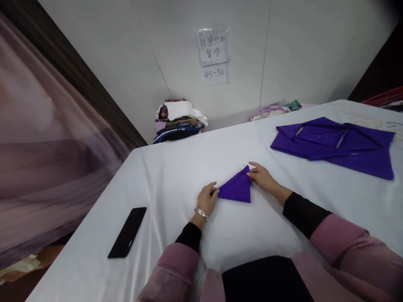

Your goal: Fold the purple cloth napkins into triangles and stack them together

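A purple cloth napkin [237, 187], folded into a small triangle, lies on the white-covered table [176, 167] in front of me. My left hand [208, 198], with a silver bracelet at the wrist, is closed on the triangle's left corner between thumb and fingers. At the upper right corner, my right hand [260, 176] pinches the cloth between thumb and fingertips. The napkin's lower right corner rests on the tabletop, untouched by either hand.
More purple napkins [336, 144] lie in an overlapping pile to the right. A black phone-like slab [127, 233] is at the left. Beyond the table's far edge stand stacked folded clothes [181, 119] by the wall, with a handwritten sign [214, 48] above. A sheer curtain [56, 138] hangs at left.
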{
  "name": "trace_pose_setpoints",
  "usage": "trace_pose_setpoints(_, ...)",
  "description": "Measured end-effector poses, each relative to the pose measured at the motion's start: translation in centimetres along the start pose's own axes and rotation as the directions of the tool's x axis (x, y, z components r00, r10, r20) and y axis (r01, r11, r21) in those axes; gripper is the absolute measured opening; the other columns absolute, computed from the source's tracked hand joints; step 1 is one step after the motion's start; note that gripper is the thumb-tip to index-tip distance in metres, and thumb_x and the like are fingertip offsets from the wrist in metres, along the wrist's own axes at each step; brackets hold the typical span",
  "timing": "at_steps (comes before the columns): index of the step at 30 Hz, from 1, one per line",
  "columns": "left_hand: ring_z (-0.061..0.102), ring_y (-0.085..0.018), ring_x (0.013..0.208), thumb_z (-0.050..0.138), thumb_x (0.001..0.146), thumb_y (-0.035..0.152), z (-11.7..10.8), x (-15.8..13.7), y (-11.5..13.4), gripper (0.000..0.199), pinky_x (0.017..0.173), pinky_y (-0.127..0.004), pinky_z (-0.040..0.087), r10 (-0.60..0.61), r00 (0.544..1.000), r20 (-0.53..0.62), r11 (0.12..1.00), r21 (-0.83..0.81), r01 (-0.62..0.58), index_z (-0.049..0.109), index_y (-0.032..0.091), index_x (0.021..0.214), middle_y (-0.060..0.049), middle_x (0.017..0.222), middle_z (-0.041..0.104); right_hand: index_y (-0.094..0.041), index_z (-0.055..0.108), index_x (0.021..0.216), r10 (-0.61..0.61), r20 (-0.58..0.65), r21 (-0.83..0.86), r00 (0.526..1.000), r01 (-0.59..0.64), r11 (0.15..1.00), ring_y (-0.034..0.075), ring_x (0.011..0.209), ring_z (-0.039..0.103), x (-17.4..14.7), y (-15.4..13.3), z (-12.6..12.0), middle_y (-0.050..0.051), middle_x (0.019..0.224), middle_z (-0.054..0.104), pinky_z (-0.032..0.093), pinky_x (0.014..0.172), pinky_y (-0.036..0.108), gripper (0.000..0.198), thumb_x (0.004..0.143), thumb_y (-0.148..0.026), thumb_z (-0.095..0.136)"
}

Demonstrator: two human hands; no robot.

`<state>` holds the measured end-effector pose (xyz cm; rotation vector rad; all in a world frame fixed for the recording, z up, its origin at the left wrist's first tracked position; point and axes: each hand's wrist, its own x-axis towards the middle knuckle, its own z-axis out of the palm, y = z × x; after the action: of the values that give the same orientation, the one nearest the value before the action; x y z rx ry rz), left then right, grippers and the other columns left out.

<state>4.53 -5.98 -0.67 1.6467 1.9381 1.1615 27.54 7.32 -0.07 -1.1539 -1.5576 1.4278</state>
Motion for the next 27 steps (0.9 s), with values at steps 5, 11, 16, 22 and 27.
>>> trace_pose_setpoints(5, 0.061, -0.015, 0.082, 0.057, 0.079, 0.022, 0.0, 0.0, 0.0, 0.029, 0.081, -0.034, 0.051, 0.021, 1.000, 0.006, 0.999, 0.031, -0.021, 0.060, 0.024, 0.107, 0.001, 0.086, 0.066, -0.018, 0.052, 0.106, 0.096, 0.047, 0.127, 0.994, -0.101, 0.987, 0.012, 0.054, 0.052, 0.1, -0.7, -0.4, -0.003, 0.065, 0.055, 0.031, 0.043, 0.023, 0.048, 0.062, -0.030, 0.068)
trace_pose_setpoints(11, 0.061, -0.015, 0.085, 0.056, 0.079, 0.020, 0.0, -0.1, 0.1, 0.029, 0.083, -0.034, 0.050, 0.049, 0.999, 0.003, 0.997, 0.055, -0.049, 0.059, 0.025, 0.108, 0.001, 0.086, 0.066, -0.018, 0.057, 0.085, 0.190, 0.086, 0.114, 0.978, -0.199, 0.973, 0.011, 0.053, 0.050, 0.1, -1.9, -0.8, 0.000, 0.061, 0.058, 0.027, 0.040, 0.021, 0.031, 0.064, -0.035, 0.071)
trace_pose_setpoints(16, 0.060, -0.015, 0.085, 0.056, 0.080, 0.019, 0.0, -0.1, -0.1, 0.030, 0.083, -0.034, 0.050, 0.067, 0.998, 0.008, 0.996, 0.063, -0.067, 0.059, 0.024, 0.109, 0.001, 0.087, 0.065, -0.018, 0.056, 0.072, 0.204, 0.086, 0.082, 0.975, -0.211, 0.974, 0.010, 0.054, 0.050, 0.2, -2.9, -0.7, 0.001, 0.063, 0.057, 0.029, 0.042, 0.021, 0.028, 0.066, -0.040, 0.072)
trace_pose_setpoints(22, 0.060, -0.014, 0.084, 0.057, 0.079, 0.017, -0.1, 0.0, -0.3, 0.030, 0.082, -0.032, 0.050, 0.091, 0.996, 0.005, 0.994, 0.063, -0.091, 0.059, 0.024, 0.108, 0.001, 0.085, 0.065, -0.018, 0.054, 0.065, 0.215, 0.126, 0.058, 0.968, -0.224, 0.973, 0.011, 0.058, 0.051, 0.9, -3.4, -0.9, 0.000, 0.065, 0.057, 0.029, 0.045, 0.021, 0.028, 0.064, -0.040, 0.072)
trace_pose_setpoints(27, 0.060, -0.014, 0.083, 0.058, 0.079, 0.017, 0.0, 0.0, -0.5, 0.030, 0.081, -0.031, 0.050, 0.117, 0.993, -0.014, 0.990, 0.083, -0.115, 0.059, 0.023, 0.108, 0.001, 0.086, 0.066, -0.018, 0.055, 0.063, 0.173, 0.150, -0.043, 0.973, -0.168, 0.985, 0.010, 0.059, 0.048, 1.4, -3.4, -1.5, -0.002, 0.062, 0.054, 0.031, 0.049, 0.022, 0.026, 0.061, -0.038, 0.072)
